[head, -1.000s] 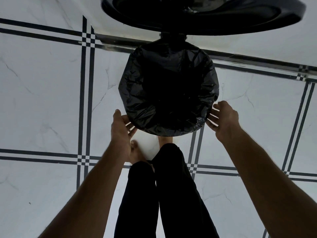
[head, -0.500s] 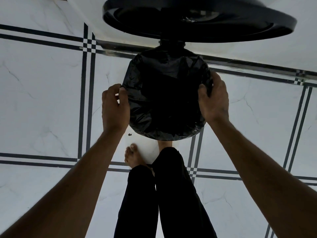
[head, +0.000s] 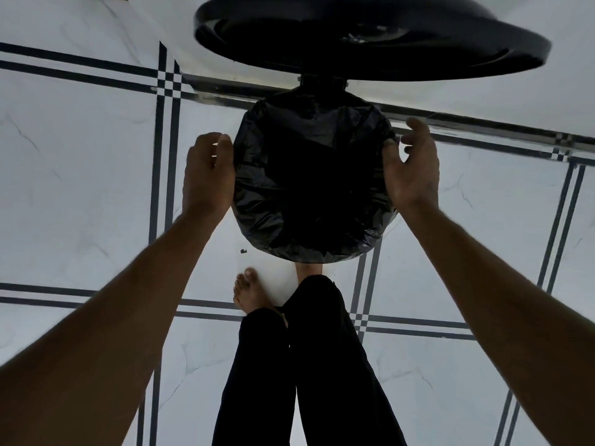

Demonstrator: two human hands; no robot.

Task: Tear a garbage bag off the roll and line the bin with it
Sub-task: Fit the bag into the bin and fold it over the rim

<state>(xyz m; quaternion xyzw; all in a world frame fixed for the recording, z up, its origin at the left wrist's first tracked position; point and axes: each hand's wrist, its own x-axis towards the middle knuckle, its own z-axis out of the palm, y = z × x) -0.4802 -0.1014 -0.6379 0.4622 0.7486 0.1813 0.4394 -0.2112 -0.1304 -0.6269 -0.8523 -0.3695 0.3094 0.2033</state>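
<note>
**Over the bin, hands at either side**

Below me on the tiled floor stands the bin, its black garbage bag folded out over the rim; my left hand touches the bag's left edge, fingers curled loosely; my right hand is spread slack at the right edge, thumb touching plastic; the raised lid hangs above; my bare foot is just beside the bin.

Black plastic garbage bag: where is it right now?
Head view, centre: the black plastic garbage bag lines the round bin, between the left hand and right hand, under the raised black lid.
</note>
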